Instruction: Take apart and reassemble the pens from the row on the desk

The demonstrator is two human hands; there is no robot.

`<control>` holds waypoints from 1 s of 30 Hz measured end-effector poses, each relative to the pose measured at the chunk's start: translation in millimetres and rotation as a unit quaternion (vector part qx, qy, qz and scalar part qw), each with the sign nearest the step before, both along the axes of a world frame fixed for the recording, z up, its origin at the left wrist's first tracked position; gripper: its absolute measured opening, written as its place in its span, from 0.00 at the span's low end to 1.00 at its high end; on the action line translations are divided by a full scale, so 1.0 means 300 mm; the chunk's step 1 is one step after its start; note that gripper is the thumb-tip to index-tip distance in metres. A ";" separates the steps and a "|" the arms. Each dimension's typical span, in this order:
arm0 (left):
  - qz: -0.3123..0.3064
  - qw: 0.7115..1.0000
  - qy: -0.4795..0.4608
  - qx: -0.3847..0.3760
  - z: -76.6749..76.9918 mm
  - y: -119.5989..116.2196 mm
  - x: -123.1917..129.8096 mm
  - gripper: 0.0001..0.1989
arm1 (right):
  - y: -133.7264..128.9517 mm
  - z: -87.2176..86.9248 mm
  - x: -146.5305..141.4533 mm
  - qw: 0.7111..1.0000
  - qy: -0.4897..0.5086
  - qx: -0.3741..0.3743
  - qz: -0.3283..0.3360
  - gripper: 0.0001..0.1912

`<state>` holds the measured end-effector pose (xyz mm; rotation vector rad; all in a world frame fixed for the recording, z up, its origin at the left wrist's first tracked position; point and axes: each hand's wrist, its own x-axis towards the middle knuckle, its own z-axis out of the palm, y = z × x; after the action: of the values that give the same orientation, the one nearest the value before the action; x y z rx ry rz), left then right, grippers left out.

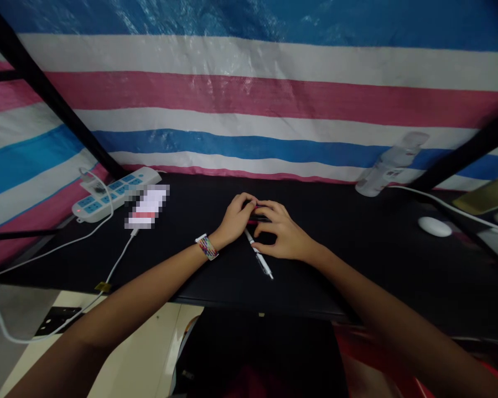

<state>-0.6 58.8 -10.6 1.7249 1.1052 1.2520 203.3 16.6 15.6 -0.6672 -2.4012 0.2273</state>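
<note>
In the head view, my left hand (235, 220), with a multicoloured woven band at the wrist, is closed around the left side of a small dark thing with pinkish edges (257, 219). My right hand (283, 231) curls its fingers over the right side of that same thing. Fingers cover most of it, so its kind cannot be made out. A white pen (260, 257) lies slantwise on the black tabletop (216, 282) just below the hands. The right thumb reaches close to the pen's barrel; whether it touches is unclear.
At left are a white power strip (120, 190) with a plugged-in charger and a phone with a blurred screen (148, 206) on a white cable. A clear bottle (388, 166) and a white mouse-like oval (435, 226) stand at right. Striped sheeting (249, 94) hangs behind.
</note>
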 end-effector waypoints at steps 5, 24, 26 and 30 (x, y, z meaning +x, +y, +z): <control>0.016 1.000 0.005 -0.005 0.005 -0.005 0.006 0.07 | -0.035 0.019 -0.018 1.000 -0.002 0.006 -0.029 0.04; 0.017 0.998 0.056 0.035 0.028 -0.025 0.011 0.07 | -0.032 0.014 -0.024 0.997 -0.038 0.015 -0.062 0.07; 0.007 0.993 0.084 0.077 0.041 -0.038 0.011 0.07 | -0.022 0.010 -0.018 0.998 -0.018 0.007 -0.067 0.06; -0.025 0.971 0.161 0.177 0.084 -0.072 0.003 0.09 | -0.001 0.009 -0.003 0.993 0.076 -0.028 -0.087 0.05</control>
<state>0.4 37.3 14.7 2.2740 1.0529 1.2206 202.4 16.4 18.3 -0.8486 -2.1844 0.2620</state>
